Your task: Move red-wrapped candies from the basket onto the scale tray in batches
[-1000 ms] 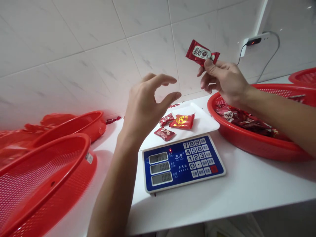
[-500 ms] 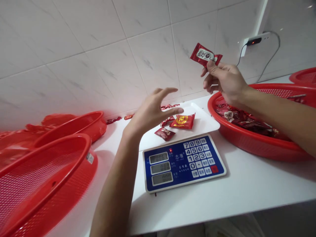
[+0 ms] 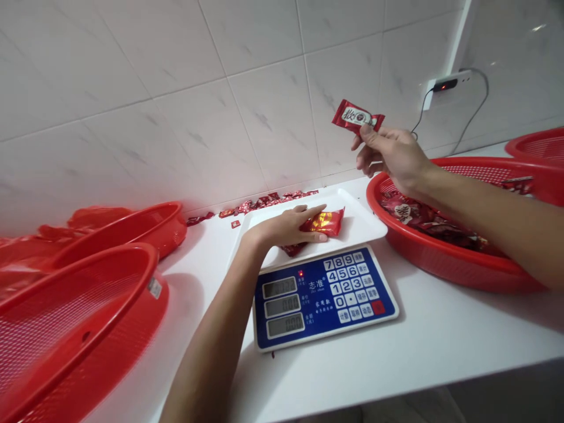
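My right hand [image 3: 392, 155] is raised above the right red basket [image 3: 445, 264] and pinches a small red candy packet [image 3: 356, 116] between thumb and fingers. My left hand [image 3: 288, 226] lies on the white pan [image 3: 361, 226] of the blue-faced scale [image 3: 324, 294]. Its fingers are closing over the candy packets there. It touches a red and yellow packet [image 3: 326, 222], and a dark red packet [image 3: 291, 249] shows under the palm. Whether the left hand grips a packet is hidden.
The right basket holds several wrapped candies [image 3: 423, 217]. Another red basket [image 3: 535, 144] sits at the far right. Two empty red baskets [image 3: 79, 317] and a red bag stand at the left. Loose candies [image 3: 264, 202] lie along the tiled wall. A charger [image 3: 443, 88] is plugged in.
My left hand dropped from mid-air onto the scale pan and covered the packets there. My right hand stayed raised with its packet. The view shifted slightly.
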### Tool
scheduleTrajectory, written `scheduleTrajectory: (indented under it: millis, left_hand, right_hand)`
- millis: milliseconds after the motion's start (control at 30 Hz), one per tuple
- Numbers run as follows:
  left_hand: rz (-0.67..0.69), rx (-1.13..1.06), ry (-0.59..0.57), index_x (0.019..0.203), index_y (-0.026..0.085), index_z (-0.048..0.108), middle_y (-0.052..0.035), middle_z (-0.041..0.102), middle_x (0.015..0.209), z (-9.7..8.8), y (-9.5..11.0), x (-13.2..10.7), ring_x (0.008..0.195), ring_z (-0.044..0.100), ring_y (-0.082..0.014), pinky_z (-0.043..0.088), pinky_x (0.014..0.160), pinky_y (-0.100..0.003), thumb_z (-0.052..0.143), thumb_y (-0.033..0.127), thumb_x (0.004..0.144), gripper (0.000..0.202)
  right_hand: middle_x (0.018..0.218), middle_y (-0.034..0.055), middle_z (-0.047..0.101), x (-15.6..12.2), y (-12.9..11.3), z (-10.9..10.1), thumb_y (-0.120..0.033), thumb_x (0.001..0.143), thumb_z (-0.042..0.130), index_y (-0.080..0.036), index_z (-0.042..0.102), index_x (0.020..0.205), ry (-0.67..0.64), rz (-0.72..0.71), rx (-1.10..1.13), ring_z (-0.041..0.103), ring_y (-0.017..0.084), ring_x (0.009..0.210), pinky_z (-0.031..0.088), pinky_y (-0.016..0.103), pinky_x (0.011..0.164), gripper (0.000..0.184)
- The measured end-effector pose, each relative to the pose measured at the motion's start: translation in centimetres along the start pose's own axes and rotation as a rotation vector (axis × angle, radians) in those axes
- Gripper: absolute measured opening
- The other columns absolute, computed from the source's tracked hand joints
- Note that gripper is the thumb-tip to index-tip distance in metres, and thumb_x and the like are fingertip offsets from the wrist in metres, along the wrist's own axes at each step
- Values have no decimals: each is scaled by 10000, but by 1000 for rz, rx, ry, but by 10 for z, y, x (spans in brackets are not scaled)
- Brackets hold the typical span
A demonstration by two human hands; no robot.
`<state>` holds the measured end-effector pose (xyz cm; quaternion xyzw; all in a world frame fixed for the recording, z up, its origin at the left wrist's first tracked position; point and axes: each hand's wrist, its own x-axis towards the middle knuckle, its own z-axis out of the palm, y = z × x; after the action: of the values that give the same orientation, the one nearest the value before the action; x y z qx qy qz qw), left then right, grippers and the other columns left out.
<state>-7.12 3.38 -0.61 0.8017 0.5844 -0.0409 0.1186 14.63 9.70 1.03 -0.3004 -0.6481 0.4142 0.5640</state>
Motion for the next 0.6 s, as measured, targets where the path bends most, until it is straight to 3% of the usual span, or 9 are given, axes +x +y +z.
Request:
scheduleTrajectory:
  millis: [267,300,367,467,533,600]
  left_hand:
    - [20,-48,120,1483,317,384,-140,366,1544,-2,-1,-6,1295,498,-374,493,973,-499,619,675,802,805]
    - [33,-50,166,1456,302,433,-140,411,1517,-4,-2,-8,1288,506,-369,488,982,-502,641,644,803,766]
    - [76,-90,364,1362,262,540,-132,548,1407,-11,2,-16,1242,554,-338,483,996,-493,638,576,837,619]
    - [165,-252,698,1314,246,547,-118,667,1234,-22,23,-30,1114,639,-301,559,884,-434,563,575,886,541]
    - [252,-320,692,1318,284,540,-90,698,1165,-24,45,-37,1005,685,-281,598,721,-361,531,573,906,503]
    - [316,-337,634,1215,305,610,-44,746,945,-16,63,-42,788,718,-242,578,574,-302,483,509,944,362]
  right_hand:
    - [516,-4,540,9,-25,-27,-421,902,655,-152,603,621,-372,-42,-317,436,64,439,316,205,419,392]
    - [524,-3,541,9,-27,-31,-424,906,645,-151,609,628,-407,-18,-318,432,65,443,305,205,414,391]
    - [526,-11,527,4,-29,-33,-448,890,652,-149,623,648,-519,70,-333,419,68,444,285,206,407,385]
    - [547,-23,519,-20,-33,-27,-455,846,699,-148,631,707,-678,212,-297,445,77,485,311,200,441,344]
    - [603,-22,543,-42,-37,-22,-428,850,700,-151,619,755,-704,215,-167,483,80,540,363,198,498,304]
    - [680,-4,591,-58,-43,-28,-418,867,677,-153,644,852,-815,233,-102,539,97,614,423,210,567,267]
